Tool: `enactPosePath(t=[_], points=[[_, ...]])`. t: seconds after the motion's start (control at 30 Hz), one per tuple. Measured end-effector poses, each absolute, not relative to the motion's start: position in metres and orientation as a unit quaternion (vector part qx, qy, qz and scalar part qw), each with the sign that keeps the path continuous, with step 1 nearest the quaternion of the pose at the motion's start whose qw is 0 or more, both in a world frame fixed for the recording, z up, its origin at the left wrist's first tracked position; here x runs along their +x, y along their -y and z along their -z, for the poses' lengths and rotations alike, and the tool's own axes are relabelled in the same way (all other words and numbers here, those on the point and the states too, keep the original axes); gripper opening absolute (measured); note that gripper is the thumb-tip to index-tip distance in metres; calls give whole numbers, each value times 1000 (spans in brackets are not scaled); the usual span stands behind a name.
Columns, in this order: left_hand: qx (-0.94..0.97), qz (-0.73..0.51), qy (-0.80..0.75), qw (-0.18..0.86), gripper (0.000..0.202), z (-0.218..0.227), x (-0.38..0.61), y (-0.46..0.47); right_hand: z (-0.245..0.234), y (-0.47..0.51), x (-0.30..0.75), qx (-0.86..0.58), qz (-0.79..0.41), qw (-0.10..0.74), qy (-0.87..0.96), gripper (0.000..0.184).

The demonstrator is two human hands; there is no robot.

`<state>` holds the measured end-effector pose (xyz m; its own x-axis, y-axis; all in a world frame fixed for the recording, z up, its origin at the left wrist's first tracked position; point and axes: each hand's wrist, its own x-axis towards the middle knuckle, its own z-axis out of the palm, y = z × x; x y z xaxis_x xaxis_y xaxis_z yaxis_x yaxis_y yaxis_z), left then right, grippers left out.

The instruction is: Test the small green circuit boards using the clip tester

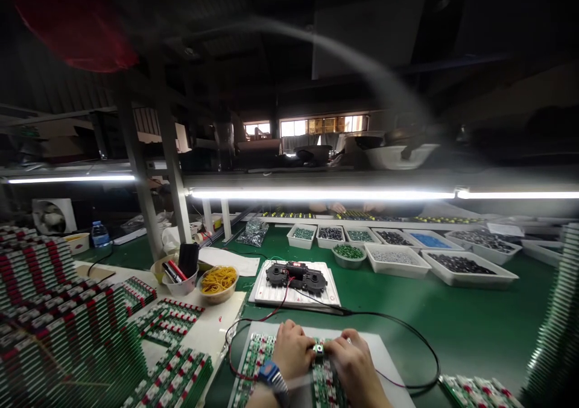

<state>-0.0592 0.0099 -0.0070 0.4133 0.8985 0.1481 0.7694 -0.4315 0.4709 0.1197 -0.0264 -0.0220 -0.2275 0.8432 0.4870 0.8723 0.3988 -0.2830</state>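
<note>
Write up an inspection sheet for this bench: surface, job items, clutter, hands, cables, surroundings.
Surface: green bench top, with a white board under the hands.
Job items: stacked circuit boards under the hands; small metal part between them.
Clutter: bowl of yellow rubber bands; white cup of pens.
Hands: left hand, wearing a blue watch, and right hand both meet at the part.
Cables: black wire and red wire run from a black device.
Surroundings: white trays of small parts; board stacks on the left; a co-worker's hands beyond the lamp.
</note>
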Motion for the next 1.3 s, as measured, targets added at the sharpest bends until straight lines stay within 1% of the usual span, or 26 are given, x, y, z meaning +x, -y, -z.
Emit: enactPosePath(t=[0.2,0.3,0.4,0.53,0.73,0.9,1.1,1.2,1.3], points=[[823,-206,-506,157,20,6,-58,-10,28,19,124,-542,15,301,784,30],[827,-200,-500,159,16,5,-59,-10,29,19,124,-537,13,295,790,26],[830,-195,-496,164,16,5,-61,-10,29,21,122,-543,14,292,787,21],[829,-192,-497,172,18,6,-62,-11,26,23,118,-553,5,283,783,22],[819,-195,-513,168,21,6,-58,-10,18,25,115,-575,-20,266,773,27],[812,-214,-520,156,20,3,-55,-4,12,24,115,-597,-17,254,761,36],[816,-217,-514,150,19,-6,-58,7,18,24,128,-571,-31,227,789,35],[819,-208,-510,161,17,-4,-61,11,30,25,129,-571,-9,230,788,33],[820,-188,-511,179,20,3,-64,11,44,26,131,-562,42,258,785,31]])
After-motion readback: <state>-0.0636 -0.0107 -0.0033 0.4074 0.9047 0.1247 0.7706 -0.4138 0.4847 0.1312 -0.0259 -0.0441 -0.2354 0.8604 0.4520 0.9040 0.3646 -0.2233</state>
